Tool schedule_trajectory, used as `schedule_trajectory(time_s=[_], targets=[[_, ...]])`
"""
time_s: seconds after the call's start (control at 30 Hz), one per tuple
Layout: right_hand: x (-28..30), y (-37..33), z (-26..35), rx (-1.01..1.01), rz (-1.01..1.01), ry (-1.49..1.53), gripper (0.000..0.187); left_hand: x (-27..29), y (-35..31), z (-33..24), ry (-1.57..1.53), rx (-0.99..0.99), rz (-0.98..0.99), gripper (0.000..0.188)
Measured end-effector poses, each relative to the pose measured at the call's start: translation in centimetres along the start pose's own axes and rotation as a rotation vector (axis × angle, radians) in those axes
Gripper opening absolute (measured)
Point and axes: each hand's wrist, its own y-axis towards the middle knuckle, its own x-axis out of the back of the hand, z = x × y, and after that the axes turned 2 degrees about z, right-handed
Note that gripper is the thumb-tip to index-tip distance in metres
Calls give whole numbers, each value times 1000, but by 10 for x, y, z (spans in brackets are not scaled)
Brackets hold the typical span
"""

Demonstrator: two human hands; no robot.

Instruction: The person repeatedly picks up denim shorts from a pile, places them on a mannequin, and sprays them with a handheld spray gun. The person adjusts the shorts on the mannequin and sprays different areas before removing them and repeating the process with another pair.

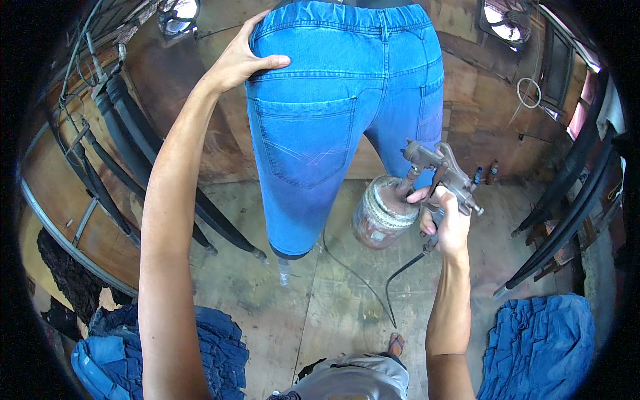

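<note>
A pair of blue jeans hangs upright in front of me, back side toward me, with an elastic waist and stitched rear pockets. Purplish shading shows over the pockets and thighs. At the upper left, my left hand grips the jeans near the waistband, thumb on the fabric, other fingers behind it. My right hand is wrapped round the handle of a metal spray gun, just right of the jeans' legs. Below the gun's head hangs its stained paint cup. A dark air hose runs down from the handle.
Piles of dark blue jeans and more folded denim lie at lower right and lower left. Black padded legs on a metal frame stand left; similar ones hang right. Small bottles stand by the back wall, below two fans.
</note>
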Motion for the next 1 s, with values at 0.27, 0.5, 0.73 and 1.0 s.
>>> schedule_trajectory(time_s=[0.27,0.5,0.73,1.0], targets=[[20,-23,-99,-387,259,-163,20,9,3,21,-169,-44,58,118],[44,-104,-166,-466,387,-535,25,36,15,-26,-14,159,272,130],[122,-111,-156,-592,134,-482,25,13,135,-145,1058,155,108,36],[237,-52,-60,-381,-32,-683,54,-79,352,-208,268,84,-432,80]])
